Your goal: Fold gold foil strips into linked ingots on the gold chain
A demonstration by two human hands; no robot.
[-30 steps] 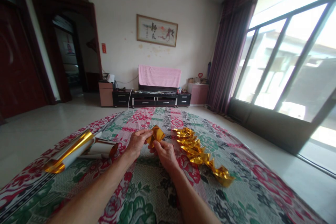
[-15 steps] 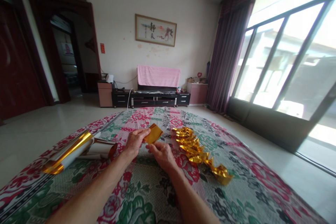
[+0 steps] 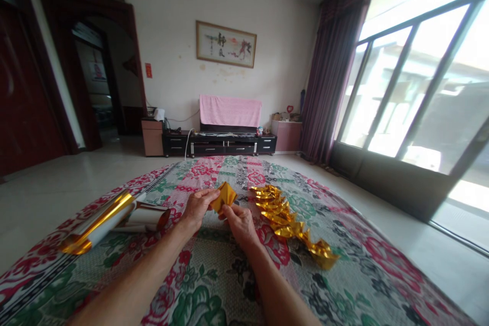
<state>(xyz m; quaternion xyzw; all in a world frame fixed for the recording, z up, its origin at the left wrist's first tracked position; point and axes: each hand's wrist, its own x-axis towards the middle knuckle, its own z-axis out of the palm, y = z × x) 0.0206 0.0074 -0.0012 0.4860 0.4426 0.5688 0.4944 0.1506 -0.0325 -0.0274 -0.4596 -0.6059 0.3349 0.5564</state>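
Observation:
A small folded piece of gold foil paper (image 3: pixel 226 196) is held up above the patterned cloth, between both hands. My left hand (image 3: pixel 199 207) pinches its left edge with thumb and fingers. At its lower right side, my right hand (image 3: pixel 239 219) grips it too, thumb on the near face. The foil bends and creases where the right thumb presses. Just right of my hands, several folded gold foil ingots (image 3: pixel 280 211) lie in a slanting row. Left of my hands rest rolled sheets of gold foil paper (image 3: pixel 101 221), their inner side white.
A floral cloth (image 3: pixel 206 285) covers the round surface beneath my hands. Beyond it, a low black TV cabinet (image 3: pixel 229 145) stands by the wall, with a pink towel (image 3: pixel 231 110) over the screen. Large windows (image 3: pixel 412 86) and a purple curtain (image 3: pixel 324 71) are on the right.
My right hand has moved up and its thumb now presses on the foil paper. The foil has gone from flat to bent and creased. The left hand keeps its pinch.

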